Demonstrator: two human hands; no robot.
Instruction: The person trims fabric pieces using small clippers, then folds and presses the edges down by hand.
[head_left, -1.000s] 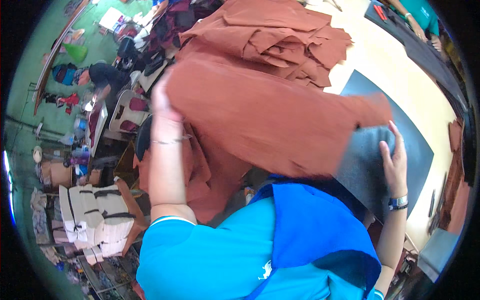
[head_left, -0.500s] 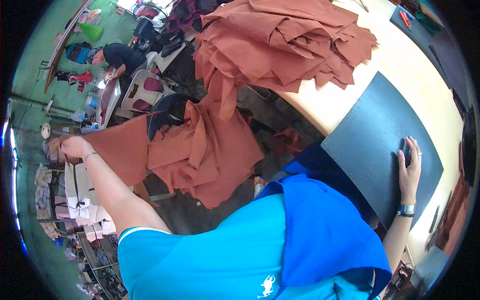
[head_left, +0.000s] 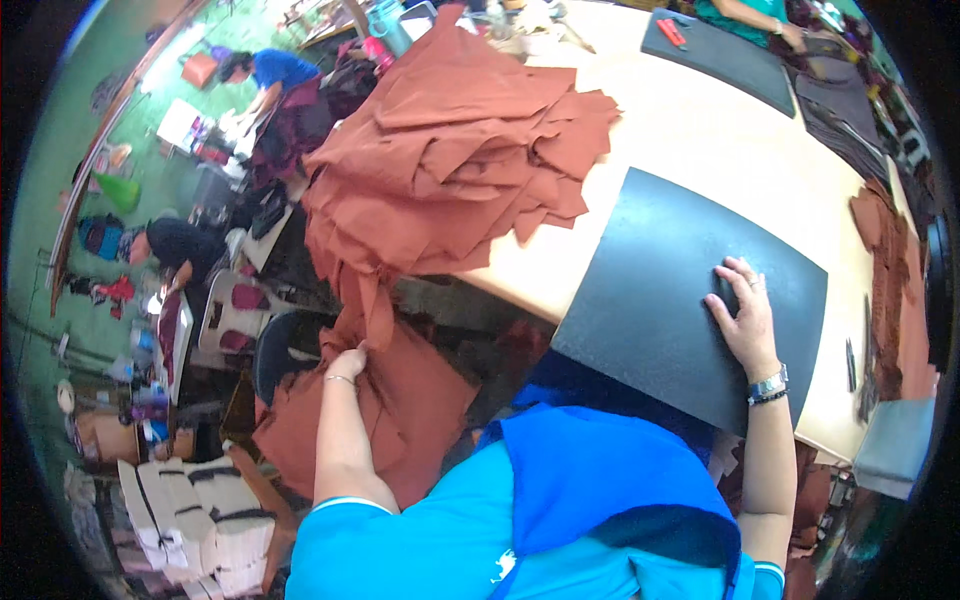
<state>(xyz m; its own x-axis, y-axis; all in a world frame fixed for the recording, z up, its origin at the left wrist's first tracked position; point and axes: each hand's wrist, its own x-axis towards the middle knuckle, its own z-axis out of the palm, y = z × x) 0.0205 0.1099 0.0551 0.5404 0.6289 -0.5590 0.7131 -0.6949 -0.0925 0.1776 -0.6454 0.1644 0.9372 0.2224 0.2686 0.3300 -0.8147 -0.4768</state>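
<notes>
Left hand (head_left: 349,362) is pinched onto a dangling tail of rust-brown cloth (head_left: 372,300) just off the near left edge of the table (head_left: 690,130), while the right hand (head_left: 745,320) lies flat and open on the black cutting mat (head_left: 650,260) at the near edge, holding nothing. Looks to me like the pull-a-piece-off-the-pile step, so the next move probably calls for drawing that piece free without dragging the whole heap (head_left: 450,150) over the edge. Cloth looks thin, matte and floppy with ragged cut edges, heaped on the table's left side and spilling down onto more brown pieces (head_left: 400,410) below.
</notes>
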